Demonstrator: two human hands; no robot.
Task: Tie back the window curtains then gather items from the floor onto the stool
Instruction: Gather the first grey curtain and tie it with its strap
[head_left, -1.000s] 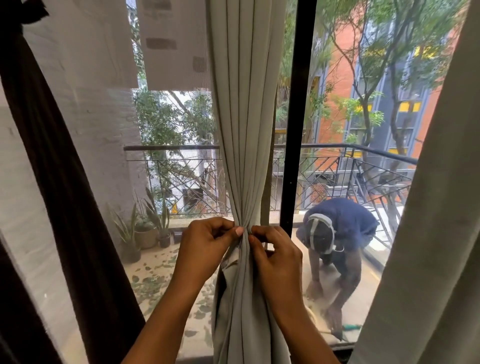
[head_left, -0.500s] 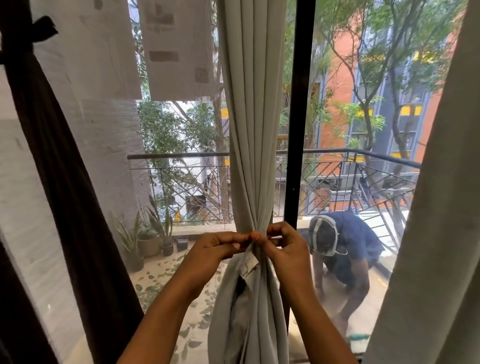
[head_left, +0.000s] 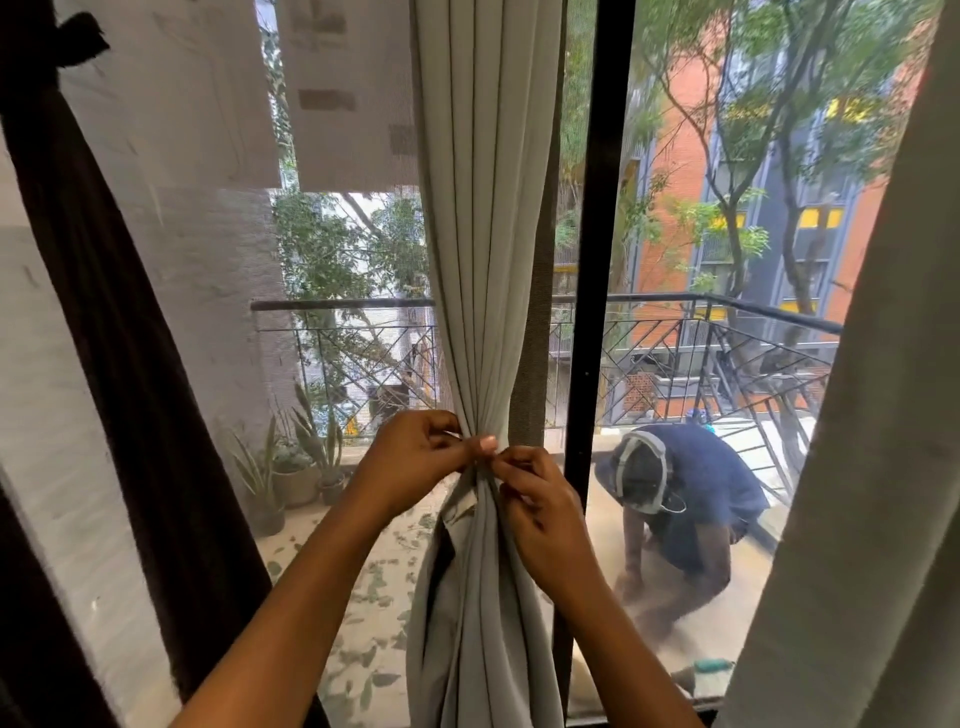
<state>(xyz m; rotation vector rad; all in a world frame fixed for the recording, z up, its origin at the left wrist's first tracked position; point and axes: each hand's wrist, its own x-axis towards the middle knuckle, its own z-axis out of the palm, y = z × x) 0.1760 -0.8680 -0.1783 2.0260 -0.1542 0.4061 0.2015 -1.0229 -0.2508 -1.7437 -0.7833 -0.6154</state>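
A pale grey curtain hangs in front of me, gathered into a narrow bunch at waist height. My left hand pinches the bunch from the left. From the right, my right hand pinches it, and the fingertips of both hands meet at the gather. A tie is too small to make out between the fingers. A second pale curtain hangs at the right edge. A dark brown curtain hangs at the left, knotted high up.
A black window frame post stands just right of the gathered curtain. Beyond the glass lies a balcony with a metal railing, potted plants and a crouching person. No floor or stool is in view.
My hands have drawn closer together on the gather, fingertips now touching. The view has tilted slightly, so the hands sit a little lower and more central.
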